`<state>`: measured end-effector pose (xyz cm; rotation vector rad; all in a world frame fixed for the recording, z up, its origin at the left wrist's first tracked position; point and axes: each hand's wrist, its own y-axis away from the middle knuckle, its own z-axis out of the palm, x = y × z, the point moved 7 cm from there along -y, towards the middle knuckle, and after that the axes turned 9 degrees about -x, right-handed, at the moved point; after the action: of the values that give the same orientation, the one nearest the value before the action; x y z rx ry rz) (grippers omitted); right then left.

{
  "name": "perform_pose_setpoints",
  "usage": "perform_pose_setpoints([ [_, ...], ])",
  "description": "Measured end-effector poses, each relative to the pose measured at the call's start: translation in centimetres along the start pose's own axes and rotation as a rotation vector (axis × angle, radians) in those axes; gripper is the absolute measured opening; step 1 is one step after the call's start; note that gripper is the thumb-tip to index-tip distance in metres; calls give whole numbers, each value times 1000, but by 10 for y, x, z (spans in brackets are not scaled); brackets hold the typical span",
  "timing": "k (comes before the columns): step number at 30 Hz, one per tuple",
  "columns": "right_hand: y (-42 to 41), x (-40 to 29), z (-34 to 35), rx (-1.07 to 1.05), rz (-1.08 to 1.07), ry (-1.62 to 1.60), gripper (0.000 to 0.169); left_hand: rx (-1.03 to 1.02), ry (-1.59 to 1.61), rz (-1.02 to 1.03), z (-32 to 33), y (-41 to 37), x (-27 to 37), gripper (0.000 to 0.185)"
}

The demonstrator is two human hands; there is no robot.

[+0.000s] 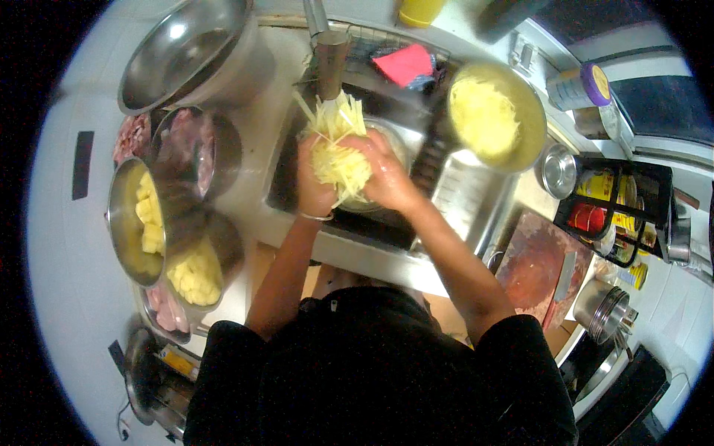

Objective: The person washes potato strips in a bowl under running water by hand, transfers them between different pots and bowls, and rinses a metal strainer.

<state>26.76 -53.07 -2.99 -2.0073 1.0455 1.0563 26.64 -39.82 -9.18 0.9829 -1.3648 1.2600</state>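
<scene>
Both hands press around a large bunch of pale yellow shredded strips, probably potato, over the sink. My left hand cups the bunch from the left, with a light band at the wrist. From the right, my right hand grips it, its fingers wrapped over the middle. Loose ends stick out above and below the hands. The metal faucet stands just beyond the strips. Under my hands lies a bowl, mostly hidden. More shredded strips fill a metal bowl to the right of the sink.
To the left stand bowls of raw meat, yellow chunks and pale yellow pieces. A large steel basin leans behind them. At right, a cleaver rests on a cutting board, near a black rack of cans. A pink cloth lies behind the sink.
</scene>
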Motion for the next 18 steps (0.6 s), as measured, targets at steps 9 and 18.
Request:
perform_pose_setpoints([
  [9, 14, -13, -59, 115, 12, 30, 60, -30, 44, 30, 49, -24, 36, 69],
  [18, 55, -20, -202, 410, 41, 251, 57, -227, 80, 265, 188, -115, 110, 64],
])
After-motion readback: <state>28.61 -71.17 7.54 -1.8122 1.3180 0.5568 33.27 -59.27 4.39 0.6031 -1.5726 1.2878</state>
